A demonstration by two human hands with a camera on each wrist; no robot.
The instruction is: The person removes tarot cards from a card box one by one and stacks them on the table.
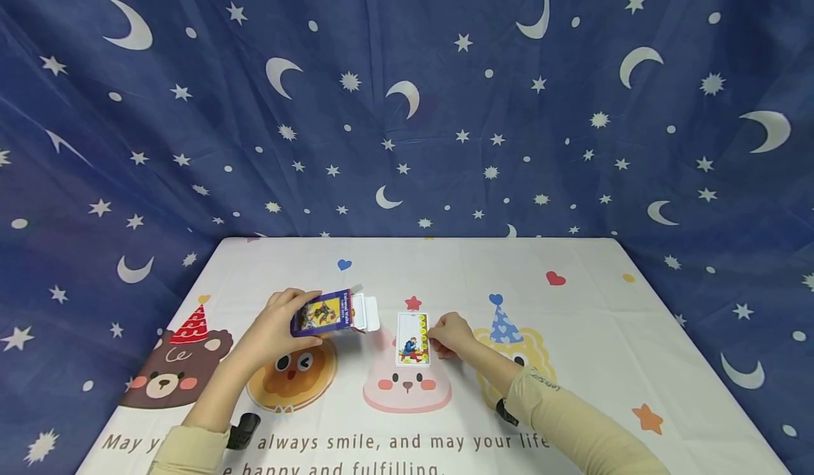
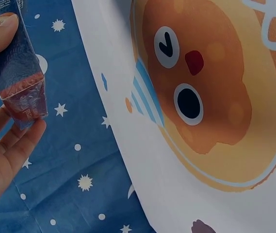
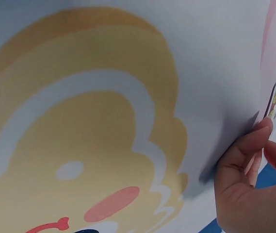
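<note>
In the head view my left hand (image 1: 280, 326) grips a purple tarot card box (image 1: 321, 312) around its closed end. The box is tilted above the table, its white end flap (image 1: 372, 313) folded out toward the right. The left wrist view shows the box's shiny, film-like end (image 2: 24, 92) between thumb and fingers. To the right of the box, a white-bordered tarot card (image 1: 412, 337) with a picture and yellow discs faces up. My right hand (image 1: 453, 335) pinches the card's right edge with curled fingers. Whether more cards lie beneath it cannot be told.
A white tablecloth (image 1: 591, 333) printed with cartoon animals and lettering covers the table. Behind and beside it hangs a dark blue curtain (image 1: 445, 185) with moons and stars. Black bands (image 1: 244, 431) show at both wrists, by the beige sleeves (image 1: 572, 418).
</note>
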